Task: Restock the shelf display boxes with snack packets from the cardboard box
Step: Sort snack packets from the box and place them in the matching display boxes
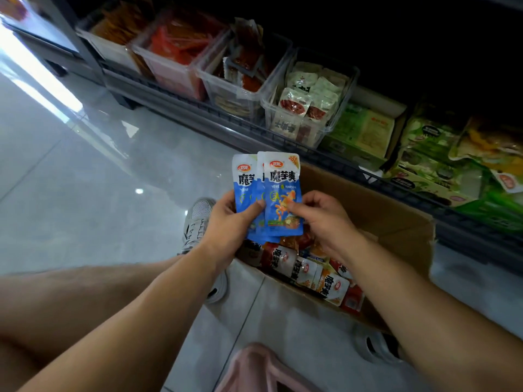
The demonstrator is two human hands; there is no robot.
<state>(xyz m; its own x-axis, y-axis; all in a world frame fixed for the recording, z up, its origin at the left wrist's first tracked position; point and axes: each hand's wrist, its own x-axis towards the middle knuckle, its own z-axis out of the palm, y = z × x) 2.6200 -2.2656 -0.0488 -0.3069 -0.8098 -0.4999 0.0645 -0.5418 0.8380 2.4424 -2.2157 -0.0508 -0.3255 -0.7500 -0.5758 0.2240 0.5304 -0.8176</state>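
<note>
- Cardboard box [390, 210] on the floor right in front of me, top open. Inside: loose pile of red, white and orange snack packets [308, 271], overlapping, can't count them.
- Blue packets [280, 190] held upright over the box's near-left corner, fanned. I count three; more may be hidden behind.
- My left hand [226, 222] grips the fan low down, thumb across the front, fingers curled behind.
- My right hand [322, 219] pinches the front packet's right edge with thumb and fingertips, other fingers loosely bent.
- Shelf: four clear display boxes in a row, touching.
- First box [110, 50]: orange packets [121, 24], packed on edge.
- Second box [167, 69]: red packets [181, 38].
- Third box [223, 86]: dark red packets [249, 60], some sticking up past the rim.
- Fourth box [271, 108]: white packets [308, 91] with red pictures, nearly full.
- Right of these: one green carton [362, 131], then green bags [430, 142], blurry.
</note>
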